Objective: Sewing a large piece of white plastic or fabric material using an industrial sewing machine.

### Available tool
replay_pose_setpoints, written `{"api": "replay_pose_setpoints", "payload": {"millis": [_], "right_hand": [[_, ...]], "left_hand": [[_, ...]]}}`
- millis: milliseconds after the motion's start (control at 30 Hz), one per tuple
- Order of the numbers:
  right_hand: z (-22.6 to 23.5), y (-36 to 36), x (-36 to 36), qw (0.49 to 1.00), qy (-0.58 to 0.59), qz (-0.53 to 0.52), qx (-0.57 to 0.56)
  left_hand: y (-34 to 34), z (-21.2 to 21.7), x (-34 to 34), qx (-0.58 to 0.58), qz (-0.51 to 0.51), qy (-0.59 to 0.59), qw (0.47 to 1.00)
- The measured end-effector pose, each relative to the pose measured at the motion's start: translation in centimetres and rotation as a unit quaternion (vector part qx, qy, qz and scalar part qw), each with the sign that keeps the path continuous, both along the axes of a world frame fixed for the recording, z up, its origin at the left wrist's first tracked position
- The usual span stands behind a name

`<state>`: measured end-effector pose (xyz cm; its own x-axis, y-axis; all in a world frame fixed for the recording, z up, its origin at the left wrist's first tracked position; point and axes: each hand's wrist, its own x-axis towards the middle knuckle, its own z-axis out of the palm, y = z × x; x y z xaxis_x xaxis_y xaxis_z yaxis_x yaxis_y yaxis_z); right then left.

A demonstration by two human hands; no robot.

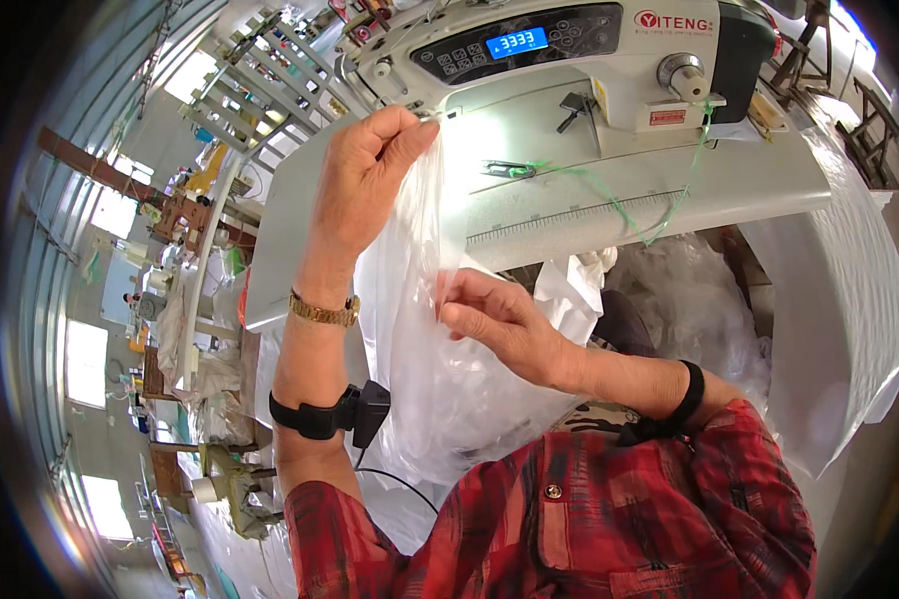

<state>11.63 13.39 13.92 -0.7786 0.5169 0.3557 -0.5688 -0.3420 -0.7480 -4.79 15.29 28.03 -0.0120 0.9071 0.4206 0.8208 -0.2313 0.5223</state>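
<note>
My left hand (369, 178) is raised in front of the needle end of a white sewing machine (609, 85). Its thumb and fingers pinch the upper edge of a clear plastic sheet (417, 225), which hangs down in folds toward my lap. Lower down, my right hand (499, 321) has its thumb and fingers closed around the sheet's right edge. Bright lamp light washes out the area beside my left fingertips, so the needle is hard to make out.
Small thread snips (509, 169) lie on the machine bed beside loose green thread (619, 205). A ruler strip (574, 215) runs along the table's front edge. More crumpled clear plastic (689, 299) is bunched below the table, and a white sheet (829, 329) hangs at the right.
</note>
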Motion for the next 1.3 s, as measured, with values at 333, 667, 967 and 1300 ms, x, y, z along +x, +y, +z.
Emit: {"api": "replay_pose_setpoints", "payload": {"millis": [333,667,967,1300], "right_hand": [[-0.3,2.7,2.1,0.988,0.054,-0.018,-0.143],[1.9,5.1,3.1,0.902,-0.134,-0.323,0.253],[6.0,6.2,-0.9,0.974,-0.064,-0.125,0.175],[4.7,4.2,0.4,0.854,-0.151,-0.373,0.33]], "left_hand": [[-1.6,0.2,0.2,0.073,0.026,-0.06,0.995],[-3.2,0.1,1.4,0.091,0.017,-0.054,0.994],[-3.1,-0.1,2.4,0.133,-0.012,-0.062,0.989],[-2.5,-2.3,0.4,0.028,0.006,-0.156,0.987]]}}
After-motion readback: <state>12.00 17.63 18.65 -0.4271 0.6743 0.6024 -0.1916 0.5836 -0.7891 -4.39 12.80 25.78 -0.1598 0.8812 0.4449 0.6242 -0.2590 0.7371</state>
